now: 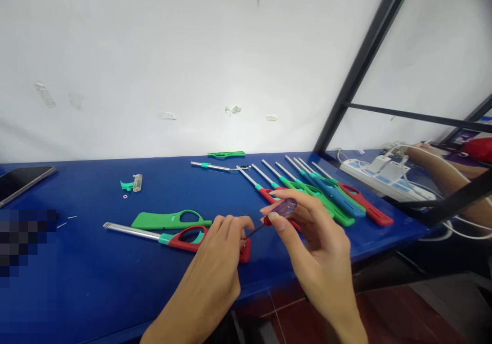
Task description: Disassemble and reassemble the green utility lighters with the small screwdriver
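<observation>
One red lighter (177,240) lies pinned under the left hand's (220,254) curled fingers, apparently for steadiness, while the right hand (323,242) pinches a screwdriver (283,209) slanting down toward it.

A dark phone (26,181) lies at the far left of the blue table (96,187). The white wall (154,41) behind has scuffed patches (45,95). Over on the right, a white power strip (359,172) sits near a slanting black post (359,69); reddish floor tiles (292,321) show below.
</observation>
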`<control>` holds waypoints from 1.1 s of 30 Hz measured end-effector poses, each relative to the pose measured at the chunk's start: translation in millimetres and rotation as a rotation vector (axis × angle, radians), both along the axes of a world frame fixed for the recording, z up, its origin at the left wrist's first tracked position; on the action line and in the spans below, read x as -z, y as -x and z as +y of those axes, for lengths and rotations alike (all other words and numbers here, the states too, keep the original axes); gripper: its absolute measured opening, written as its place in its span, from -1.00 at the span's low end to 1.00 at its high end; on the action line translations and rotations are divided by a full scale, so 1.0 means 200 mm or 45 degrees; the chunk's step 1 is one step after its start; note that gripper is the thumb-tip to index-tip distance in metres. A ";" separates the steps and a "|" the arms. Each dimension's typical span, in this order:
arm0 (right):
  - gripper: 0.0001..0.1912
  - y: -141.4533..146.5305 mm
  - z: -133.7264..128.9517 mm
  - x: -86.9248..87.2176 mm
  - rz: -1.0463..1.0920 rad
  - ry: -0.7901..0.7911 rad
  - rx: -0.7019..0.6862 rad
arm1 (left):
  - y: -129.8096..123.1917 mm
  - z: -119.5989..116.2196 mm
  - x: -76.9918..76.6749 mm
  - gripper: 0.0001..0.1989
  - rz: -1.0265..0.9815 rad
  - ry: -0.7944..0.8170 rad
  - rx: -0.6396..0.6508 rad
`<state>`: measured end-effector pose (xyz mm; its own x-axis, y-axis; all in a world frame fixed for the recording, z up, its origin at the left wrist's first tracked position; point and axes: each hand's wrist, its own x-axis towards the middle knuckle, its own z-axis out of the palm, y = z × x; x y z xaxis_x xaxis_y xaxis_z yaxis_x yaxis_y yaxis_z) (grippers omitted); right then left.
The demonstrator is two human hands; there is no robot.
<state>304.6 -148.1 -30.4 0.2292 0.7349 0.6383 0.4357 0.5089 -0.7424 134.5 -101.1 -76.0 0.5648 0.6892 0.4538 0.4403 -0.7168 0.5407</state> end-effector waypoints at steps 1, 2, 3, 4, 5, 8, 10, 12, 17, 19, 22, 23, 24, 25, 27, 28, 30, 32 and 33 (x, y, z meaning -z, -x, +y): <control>-0.69 0.00 0.00 0.00 -0.001 -0.003 0.002 | 0.00 0.00 0.01 -0.45 -0.006 -0.001 -0.009; -0.69 0.00 0.00 0.00 -0.003 -0.006 0.004 | 0.00 -0.01 0.01 -0.46 -0.013 -0.001 -0.014; -0.69 0.00 0.00 0.00 -0.006 -0.008 0.007 | 0.01 -0.01 0.01 -0.46 -0.021 -0.002 -0.018; -0.69 0.00 -0.01 0.00 -0.011 -0.009 0.009 | 0.01 -0.01 0.02 -0.47 -0.027 -0.002 -0.018; -0.69 0.00 -0.01 0.00 -0.018 -0.011 0.011 | 0.00 0.00 0.02 -0.48 -0.032 -0.003 -0.016; -0.69 -0.01 -0.02 0.00 -0.035 -0.017 0.016 | 0.00 0.00 0.01 -0.49 -0.033 0.003 -0.004; -0.70 -0.01 -0.02 -0.01 -0.037 -0.022 0.019 | 0.00 0.00 0.00 -0.50 -0.035 0.016 -0.001; -0.70 -0.01 -0.03 -0.01 -0.038 -0.024 0.026 | 0.00 -0.01 0.00 -0.48 -0.037 0.023 0.001; -0.70 -0.02 -0.04 -0.01 -0.063 -0.031 0.038 | 0.00 -0.02 0.01 -0.47 -0.039 0.026 0.014; -0.68 -0.02 -0.04 -0.01 -0.076 -0.035 0.030 | 0.00 -0.01 0.02 -0.49 -0.039 0.036 0.008; -0.67 -0.01 -0.05 -0.01 -0.096 -0.033 0.026 | -0.01 0.00 0.03 -0.54 -0.037 0.049 0.015; -0.67 -0.01 -0.05 -0.01 -0.100 -0.031 0.027 | -0.01 0.00 0.03 -0.56 -0.038 0.049 0.021; -0.67 -0.02 -0.05 -0.01 -0.102 -0.032 0.029 | -0.01 0.00 0.03 -0.59 -0.037 0.053 0.027; -0.67 -0.02 -0.05 -0.01 -0.101 -0.034 0.032 | -0.01 0.00 0.03 -0.60 -0.036 0.053 0.032; -0.67 -0.02 -0.05 -0.01 -0.097 -0.039 0.033 | -0.01 0.00 0.03 -0.61 -0.031 0.044 0.039; -0.68 -0.02 -0.05 0.00 -0.095 -0.041 0.033 | 0.00 0.00 0.02 -0.59 -0.026 0.032 0.039; -0.68 -0.02 -0.05 0.00 -0.096 -0.033 0.036 | 0.00 -0.01 0.02 -0.57 0.004 -0.007 0.034; -0.68 -0.02 -0.05 0.00 -0.101 -0.027 0.040 | 0.01 -0.02 0.02 -0.53 0.052 -0.054 0.034; -0.68 -0.02 -0.05 0.00 -0.102 -0.027 0.045 | 0.01 -0.02 0.01 -0.52 0.073 -0.075 0.036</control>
<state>309.1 -159.0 -31.0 0.2024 0.7133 0.6710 0.5114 0.5073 -0.6936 132.9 -104.8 -78.7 0.6097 0.6458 0.4595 0.4486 -0.7591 0.4717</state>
